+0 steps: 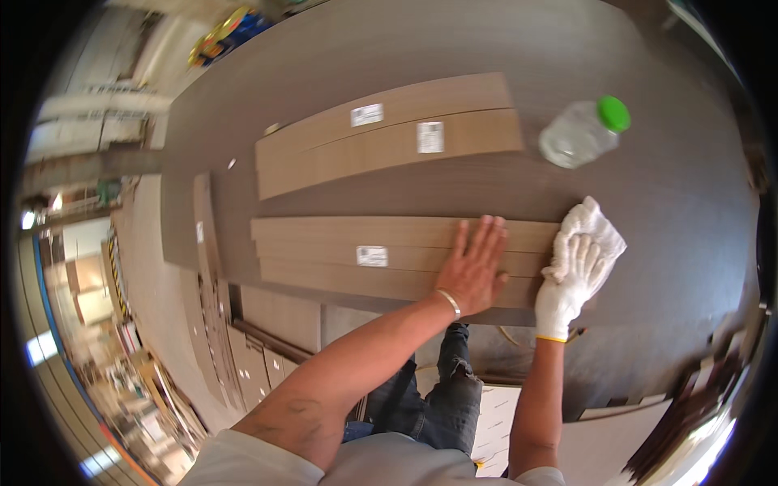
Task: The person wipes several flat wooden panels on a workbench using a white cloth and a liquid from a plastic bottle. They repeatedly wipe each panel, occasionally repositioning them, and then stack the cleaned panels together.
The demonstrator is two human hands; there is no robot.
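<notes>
Several long brown wood-look boards [324, 236] lie side by side along the near edge of the dark table, with a white label on one. My left hand [474, 263], bare with a bracelet at the wrist, rests flat on these boards with its fingers stretched out. At their right end, my right hand [571, 279] wears a white knitted glove and presses on a bunched white cloth [596, 223]. The cloth partly covers the board ends. Its gloved fingers lie over the cloth, whose underside is hidden.
Farther back lie two more labelled boards [389, 134]. A clear plastic jar [577, 136] with a green lid lies on its side at the right of the dark table [673, 202]. Narrow strips [209, 243] stand at the left, and stacked panels [275, 312] are below the table edge.
</notes>
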